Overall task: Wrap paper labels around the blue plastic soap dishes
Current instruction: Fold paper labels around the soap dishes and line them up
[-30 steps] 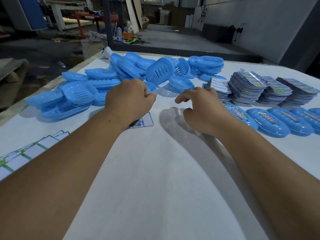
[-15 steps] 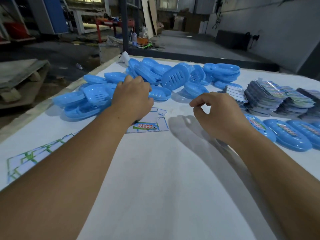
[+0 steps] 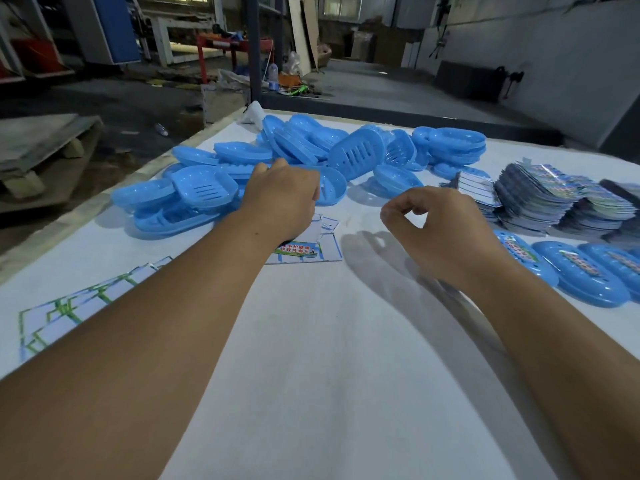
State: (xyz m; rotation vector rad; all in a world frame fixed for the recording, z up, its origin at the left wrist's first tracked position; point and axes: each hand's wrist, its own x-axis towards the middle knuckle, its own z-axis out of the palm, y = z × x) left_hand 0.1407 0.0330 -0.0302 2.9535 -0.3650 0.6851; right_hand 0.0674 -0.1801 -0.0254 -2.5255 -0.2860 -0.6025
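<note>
Dishes (image 3: 585, 277) with labels on lie beside my right hand (image 3: 446, 230) — a few done. My left hand (image 3: 282, 199) reaches the bare pile (image 3: 294, 157); its grip I cannot tell. Right fingers curl, holding nothing. One label (image 3: 304, 251) waits under my left wrist — stacks remain.

White table cover (image 3: 311, 375); wooden pallet (image 3: 41, 147) on floor left; red-framed bench (image 3: 235, 46), blue cabinet (image 3: 114, 26) behind.
</note>
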